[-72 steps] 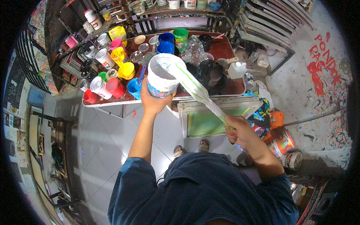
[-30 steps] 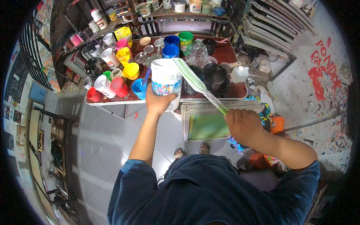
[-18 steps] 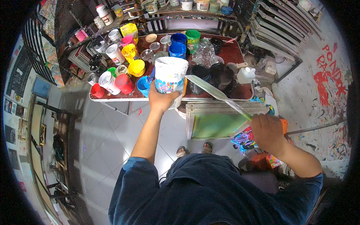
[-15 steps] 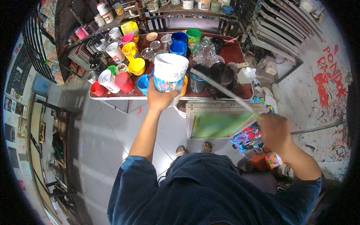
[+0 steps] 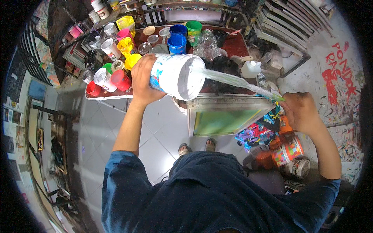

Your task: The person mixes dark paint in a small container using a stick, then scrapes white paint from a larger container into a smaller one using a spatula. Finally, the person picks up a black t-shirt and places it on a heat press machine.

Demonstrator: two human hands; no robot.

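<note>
My left hand [image 5: 144,83] is wrapped round a white plastic paint tub [image 5: 169,75]. The tub lies tilted on its side, its mouth turned to the right and its rim smeared with white paint. In my closed right hand [image 5: 301,112] is the greenish end of a long stirring stick [image 5: 241,82]. White paint coats the stick, and its far end reaches the tub's mouth; whether it touches the inner wall I cannot tell. Below them leans a framed screen [image 5: 225,121] with green mesh.
Behind the tub stands a dark red table [image 5: 239,42] crowded with open paint pots: red [image 5: 121,79], yellow [image 5: 126,47], blue [image 5: 177,44] and green [image 5: 193,33]. A white jug [image 5: 250,70] is at its right. Colourful rags [image 5: 256,130] and a patterned bucket [image 5: 288,150] lie lower right. Frames [image 5: 285,25] are racked far right.
My left hand has tipped the tub from nearly upright onto its side, mouth to the right. My right hand has shifted right, and the stick's end is now at the mouth.
</note>
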